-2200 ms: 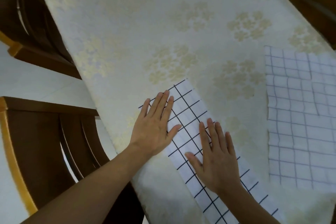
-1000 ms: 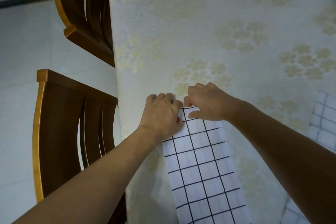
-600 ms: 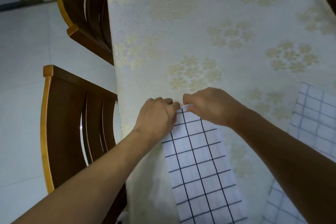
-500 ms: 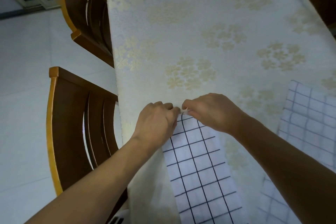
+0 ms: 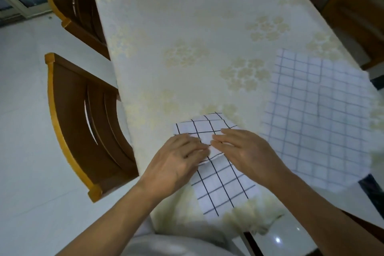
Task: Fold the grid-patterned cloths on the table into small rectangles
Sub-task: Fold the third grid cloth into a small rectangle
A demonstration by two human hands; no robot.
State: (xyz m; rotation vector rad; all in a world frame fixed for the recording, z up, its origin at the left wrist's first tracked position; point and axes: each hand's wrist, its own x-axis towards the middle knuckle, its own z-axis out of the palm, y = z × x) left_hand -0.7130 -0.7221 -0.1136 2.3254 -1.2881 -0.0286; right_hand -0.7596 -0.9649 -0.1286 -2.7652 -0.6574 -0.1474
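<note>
A white cloth with a bold black grid lies as a narrow strip near the table's front left edge. Its far end is turned back over itself toward me, so a doubled part shows beyond my fingers. My left hand and my right hand meet at the middle of the strip, and each pinches the loose end of that flap. A second white cloth with a thin blue grid lies spread flat to the right, untouched.
The table wears a cream cover with gold flowers. Two wooden chairs stand along its left side, and more wooden furniture stands at the far right. The right cloth reaches the table's right edge.
Both hands took hold of the strip's far end and drew it back toward me, folding the cloth over itself. The camera has tilted, bringing the right cloth more into view.
</note>
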